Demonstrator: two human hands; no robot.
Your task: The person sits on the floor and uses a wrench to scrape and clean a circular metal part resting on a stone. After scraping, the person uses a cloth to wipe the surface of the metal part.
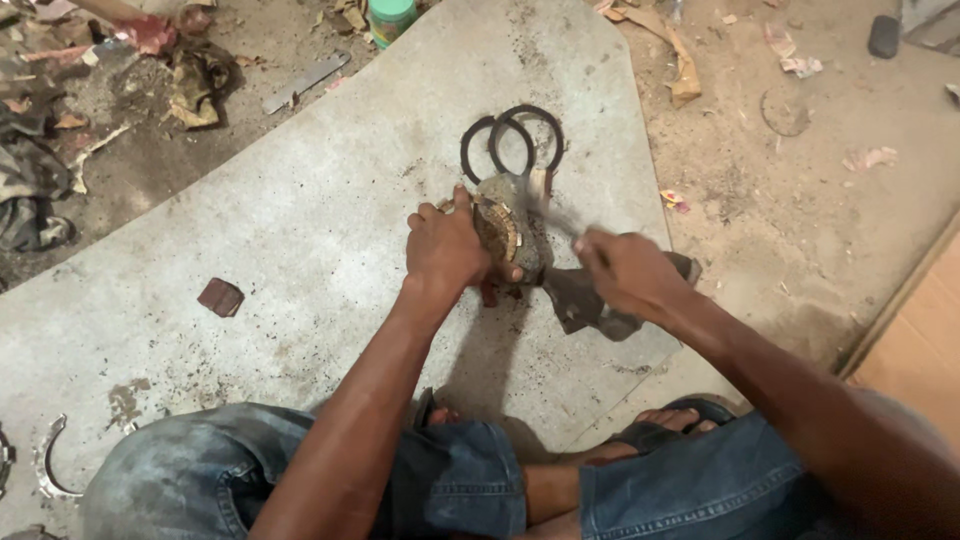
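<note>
My left hand point(445, 248) grips a curved, rusty brake shoe point(507, 232) and holds it on edge against the grey concrete slab point(300, 220). My right hand point(622, 270) is closed on the handle of a hammer point(545, 195), whose blurred head is at the top of the shoe. Two dark curved linings point(512, 135) lie on the slab just beyond the shoe. A dark metal block point(590, 300) sits under my right hand.
A small brown lining piece point(221, 296) lies on the slab to the left. A curved metal part point(48, 460) rests at the lower left. A flat blade point(305, 82), a green tub point(390, 18) and rags point(200, 80) lie at the back. My feet in sandals point(665, 425) are tucked close.
</note>
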